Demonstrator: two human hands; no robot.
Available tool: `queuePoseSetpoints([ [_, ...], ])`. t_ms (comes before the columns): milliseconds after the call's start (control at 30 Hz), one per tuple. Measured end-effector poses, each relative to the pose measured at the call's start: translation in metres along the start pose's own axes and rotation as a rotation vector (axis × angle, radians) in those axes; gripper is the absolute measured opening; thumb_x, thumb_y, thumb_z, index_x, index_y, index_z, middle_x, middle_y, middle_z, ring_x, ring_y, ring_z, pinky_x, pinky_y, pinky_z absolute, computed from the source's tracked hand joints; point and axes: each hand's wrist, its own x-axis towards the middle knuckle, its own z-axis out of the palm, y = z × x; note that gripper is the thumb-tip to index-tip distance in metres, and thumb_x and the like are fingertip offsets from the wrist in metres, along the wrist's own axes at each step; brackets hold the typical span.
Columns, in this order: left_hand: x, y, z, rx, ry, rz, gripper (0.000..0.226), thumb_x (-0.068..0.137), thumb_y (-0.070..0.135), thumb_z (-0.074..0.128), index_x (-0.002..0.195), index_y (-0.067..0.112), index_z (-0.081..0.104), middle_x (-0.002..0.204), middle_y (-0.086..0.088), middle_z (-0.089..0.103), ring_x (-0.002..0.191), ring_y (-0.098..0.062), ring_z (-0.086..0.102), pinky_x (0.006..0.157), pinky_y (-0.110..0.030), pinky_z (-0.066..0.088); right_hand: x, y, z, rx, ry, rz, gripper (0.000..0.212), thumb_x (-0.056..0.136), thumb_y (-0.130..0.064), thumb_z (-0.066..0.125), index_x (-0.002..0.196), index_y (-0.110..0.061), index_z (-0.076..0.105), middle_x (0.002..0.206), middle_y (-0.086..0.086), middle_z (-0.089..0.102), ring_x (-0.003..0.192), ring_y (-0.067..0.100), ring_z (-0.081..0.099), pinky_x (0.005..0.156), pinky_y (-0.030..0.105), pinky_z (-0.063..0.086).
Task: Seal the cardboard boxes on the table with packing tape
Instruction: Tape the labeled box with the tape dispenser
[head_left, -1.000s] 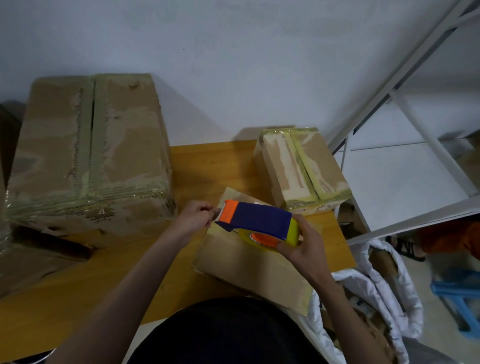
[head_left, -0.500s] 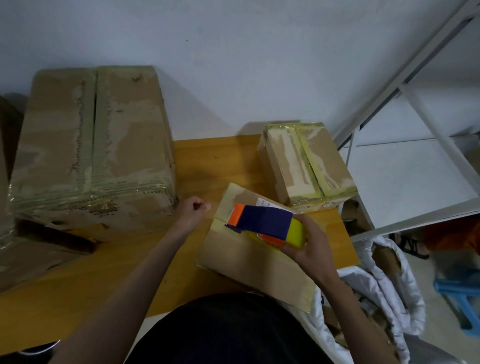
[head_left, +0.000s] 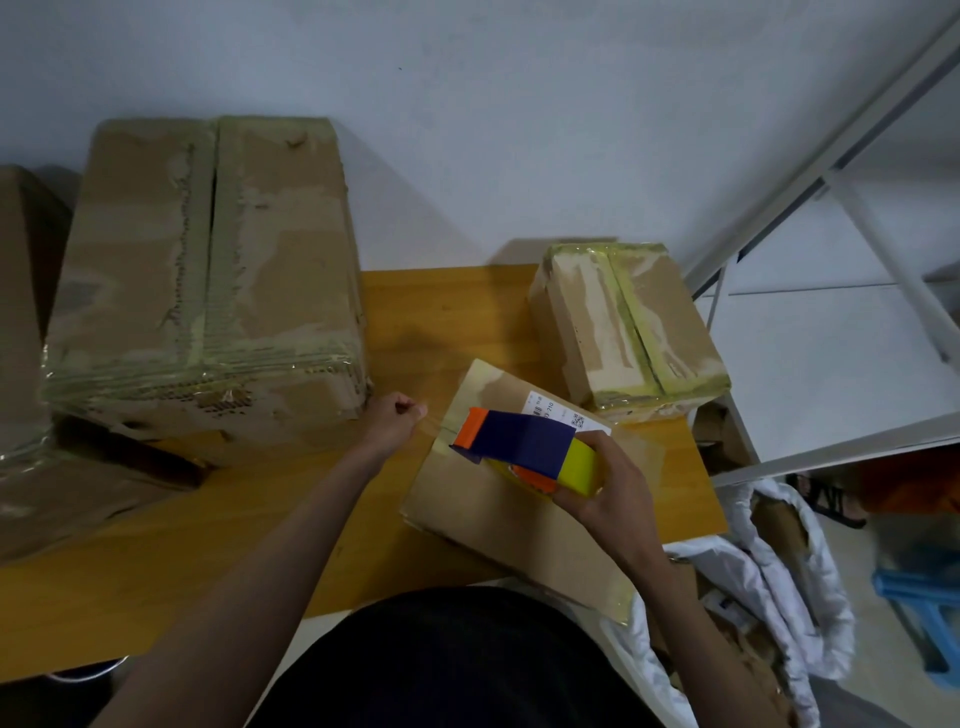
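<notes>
A flat cardboard box (head_left: 498, 525) with a white shipping label lies at the table's front right. Above it my right hand (head_left: 608, 493) grips a tape dispenser (head_left: 524, 447), blue with an orange tip and a yellow roll. My left hand (head_left: 392, 418) is curled to the left of the box and pinches the free end of the clear tape (head_left: 434, 423), which stretches faintly from the dispenser's tip. A small taped box (head_left: 628, 327) stands behind at the right. A large taped box (head_left: 208, 275) stands at the left.
The wooden table (head_left: 208, 530) runs left to right beneath the boxes. More cardboard (head_left: 21, 312) leans at the far left. A white metal shelf frame (head_left: 831, 249) stands right of the table. A white bag (head_left: 753, 582) with cardboard scraps and a blue stool (head_left: 919, 613) are on the floor.
My left hand has pulled away from the dispenser to the left, drawing tape out. The dispenser has shifted slightly right over the flat box.
</notes>
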Motion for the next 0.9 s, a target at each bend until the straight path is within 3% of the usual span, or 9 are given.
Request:
queuePoseSetpoints([
  [167, 0.004, -0.009, 0.009, -0.009, -0.025, -0.073, 0.022, 0.1, 0.025, 0.06, 0.103, 0.003, 0.065, 0.091, -0.01, 0.063, 0.082, -0.025, 0.058, 0.076, -0.037, 0.048, 0.0, -0.004, 0.002, 0.002, -0.011, 0.011, 0.061, 0.072, -0.039, 0.087, 0.124, -0.031, 0.055, 0.123, -0.012, 0.064, 0.109, 0.012, 0.06, 0.076, 0.033, 0.05],
  [333, 0.004, -0.014, 0.017, -0.079, -0.074, -0.146, 0.027, 0.102, 0.027, 0.057, 0.115, 0.004, 0.062, 0.103, -0.009, 0.062, 0.087, -0.021, 0.058, 0.081, -0.039, 0.049, 0.001, -0.003, 0.004, 0.012, -0.011, 0.015, 0.063, 0.073, -0.037, 0.091, 0.125, -0.029, 0.055, 0.122, -0.011, 0.065, 0.108, 0.011, 0.06, 0.079, 0.031, 0.05],
  [500, 0.003, -0.015, 0.031, -0.068, -0.115, -0.183, 0.023, 0.106, 0.026, 0.047, 0.118, 0.009, 0.057, 0.103, -0.009, 0.059, 0.085, -0.02, 0.054, 0.075, -0.035, 0.048, 0.001, -0.003, 0.005, 0.014, -0.004, 0.013, 0.063, 0.074, -0.041, 0.089, 0.126, -0.03, 0.054, 0.122, -0.01, 0.063, 0.108, 0.012, 0.06, 0.078, 0.033, 0.05],
  [600, 0.004, -0.014, 0.037, -0.011, -0.075, -0.153, 0.024, 0.106, 0.027, 0.046, 0.116, 0.009, 0.058, 0.108, -0.014, 0.061, 0.085, -0.021, 0.054, 0.07, -0.034, 0.045, 0.0, -0.003, 0.006, 0.026, 0.0, 0.011, 0.062, 0.075, -0.039, 0.089, 0.125, -0.029, 0.054, 0.122, -0.009, 0.063, 0.108, 0.012, 0.06, 0.078, 0.031, 0.049],
  [767, 0.001, -0.023, 0.034, 0.078, -0.022, -0.068, 0.03, 0.101, 0.022, 0.059, 0.129, 0.016, 0.052, 0.113, -0.01, 0.06, 0.097, -0.024, 0.06, 0.08, -0.038, 0.052, -0.001, -0.002, 0.009, 0.043, 0.008, 0.018, 0.063, 0.075, -0.045, 0.087, 0.125, -0.029, 0.053, 0.123, -0.01, 0.063, 0.11, 0.012, 0.06, 0.08, 0.034, 0.052],
  [833, -0.005, -0.028, 0.032, 0.152, 0.072, 0.063, 0.024, 0.1, 0.021, 0.058, 0.122, 0.013, 0.062, 0.112, -0.008, 0.062, 0.097, -0.021, 0.059, 0.081, -0.035, 0.05, -0.001, -0.001, 0.011, 0.05, 0.012, 0.018, 0.063, 0.074, -0.051, 0.083, 0.125, -0.029, 0.053, 0.123, -0.01, 0.062, 0.109, 0.012, 0.059, 0.079, 0.034, 0.052],
  [900, -0.015, -0.028, 0.033, 0.084, 0.126, 0.16, 0.023, 0.102, 0.024, 0.054, 0.102, 0.008, 0.071, 0.099, -0.009, 0.068, 0.09, -0.023, 0.063, 0.075, -0.033, 0.047, -0.002, -0.001, 0.012, 0.054, 0.01, 0.021, 0.063, 0.075, -0.049, 0.081, 0.126, -0.028, 0.053, 0.124, -0.008, 0.063, 0.11, 0.014, 0.06, 0.079, 0.035, 0.052],
])
